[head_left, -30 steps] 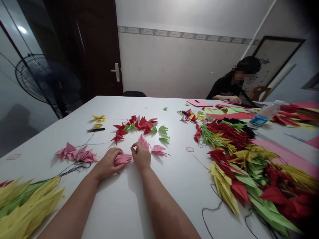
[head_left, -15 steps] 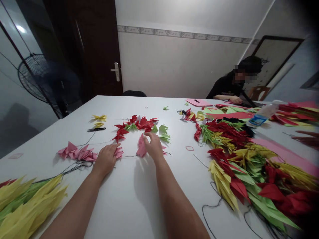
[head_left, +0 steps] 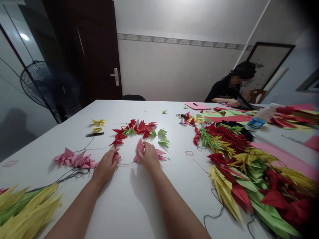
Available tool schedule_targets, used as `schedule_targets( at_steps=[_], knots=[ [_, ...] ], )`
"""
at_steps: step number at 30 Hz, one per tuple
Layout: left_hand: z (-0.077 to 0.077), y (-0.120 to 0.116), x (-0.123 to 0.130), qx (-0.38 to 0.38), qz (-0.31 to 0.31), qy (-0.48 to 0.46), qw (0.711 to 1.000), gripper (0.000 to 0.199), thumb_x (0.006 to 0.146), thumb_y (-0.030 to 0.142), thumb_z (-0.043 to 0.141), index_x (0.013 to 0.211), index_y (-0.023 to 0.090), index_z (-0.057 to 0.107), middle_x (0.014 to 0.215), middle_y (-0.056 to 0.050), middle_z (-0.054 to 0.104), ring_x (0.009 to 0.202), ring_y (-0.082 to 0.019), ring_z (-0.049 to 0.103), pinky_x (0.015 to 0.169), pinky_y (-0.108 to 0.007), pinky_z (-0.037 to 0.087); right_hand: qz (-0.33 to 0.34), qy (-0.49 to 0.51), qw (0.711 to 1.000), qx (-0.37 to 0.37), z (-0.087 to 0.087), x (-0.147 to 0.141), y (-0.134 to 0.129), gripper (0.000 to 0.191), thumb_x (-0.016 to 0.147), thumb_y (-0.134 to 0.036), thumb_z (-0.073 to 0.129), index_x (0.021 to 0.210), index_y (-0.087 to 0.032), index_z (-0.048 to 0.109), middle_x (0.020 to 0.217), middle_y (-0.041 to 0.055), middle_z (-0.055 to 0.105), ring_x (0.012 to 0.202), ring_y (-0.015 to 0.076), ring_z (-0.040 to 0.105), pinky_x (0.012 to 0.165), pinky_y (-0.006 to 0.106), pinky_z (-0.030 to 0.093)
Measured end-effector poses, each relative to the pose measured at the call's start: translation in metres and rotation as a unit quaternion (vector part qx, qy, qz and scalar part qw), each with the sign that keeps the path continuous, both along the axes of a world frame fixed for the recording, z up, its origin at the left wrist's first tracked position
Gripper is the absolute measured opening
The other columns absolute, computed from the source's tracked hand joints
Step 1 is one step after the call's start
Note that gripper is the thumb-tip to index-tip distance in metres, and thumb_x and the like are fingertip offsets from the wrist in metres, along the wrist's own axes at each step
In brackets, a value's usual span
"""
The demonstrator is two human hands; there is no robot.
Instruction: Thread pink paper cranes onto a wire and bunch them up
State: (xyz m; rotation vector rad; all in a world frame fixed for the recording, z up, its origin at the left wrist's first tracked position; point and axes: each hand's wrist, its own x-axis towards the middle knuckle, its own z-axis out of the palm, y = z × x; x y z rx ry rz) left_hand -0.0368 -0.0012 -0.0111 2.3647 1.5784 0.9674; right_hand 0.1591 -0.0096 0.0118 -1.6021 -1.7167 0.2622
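My left hand (head_left: 106, 166) rests on the table with its fingers closed around a small pink paper crane (head_left: 117, 159), mostly covered by the fingers. Between thumb and fingers, my right hand (head_left: 149, 156) grips another pink paper crane (head_left: 139, 149). A dark thread (head_left: 127, 164) runs across the gap between the two. To the left of my left hand lie more pink cranes (head_left: 74, 159) bunched on the thread. One further pink crane (head_left: 161, 154) sits just right of my right hand, by the thread's end. Beyond my hands is an arc of red cranes (head_left: 143, 127) with green ones beside it.
Black thread snips (head_left: 94, 134) lie near yellow cranes (head_left: 98, 122). Strung red, green and yellow cranes (head_left: 224, 136) cover the table's right side, near a plastic bottle (head_left: 260, 119). Yellow and green strings (head_left: 32, 212) fill the near left. A person (head_left: 228, 88) sits at the far right.
The view has tilted up slightly. My right hand has shifted a little left with its pink crane, while my left hand stays nearly in place. Another person's hand at the right edge has gone.
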Motion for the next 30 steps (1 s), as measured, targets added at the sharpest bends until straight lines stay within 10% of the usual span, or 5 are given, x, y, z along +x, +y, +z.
schedule_targets(
  at_steps=[6, 17, 30],
  knots=[
    [0.005, -0.003, 0.005, -0.035, -0.06, 0.017, 0.997, 0.025, 0.085, 0.029, 0.031, 0.088, 0.019, 0.054, 0.09, -0.005, 0.059, 0.089, -0.019, 0.054, 0.082, -0.034, 0.043, 0.068, 0.166, 0.981, -0.071, -0.004, -0.007, 0.001, 0.014, 0.068, -0.014, 0.047, 0.078, -0.02, 0.053, 0.073, -0.0008, 0.059, 0.062, 0.0133, 0.053, 0.061, 0.027, 0.043],
    [0.01, -0.005, 0.008, -0.037, -0.026, 0.047, 0.998, 0.033, 0.087, 0.036, 0.027, 0.083, 0.019, 0.055, 0.084, -0.005, 0.061, 0.083, -0.02, 0.055, 0.078, -0.034, 0.041, 0.043, 0.383, 0.922, -0.038, -0.019, -0.001, 0.007, 0.01, 0.068, -0.02, 0.041, 0.074, -0.019, 0.05, 0.069, -0.0025, 0.054, 0.054, 0.0107, 0.051, 0.052, 0.023, 0.046],
    [0.025, -0.01, 0.045, 0.072, -0.021, 0.138, 0.988, 0.056, 0.073, 0.05, 0.052, 0.117, 0.016, 0.049, 0.11, -0.011, 0.059, 0.106, -0.028, 0.048, 0.093, -0.043, 0.032, 0.129, 0.397, 0.908, 0.029, -0.006, -0.006, -0.005, 0.01, 0.071, -0.028, 0.047, 0.072, -0.018, 0.05, 0.061, -0.0021, 0.053, 0.052, 0.0111, 0.055, 0.051, 0.023, 0.048]
  ],
)
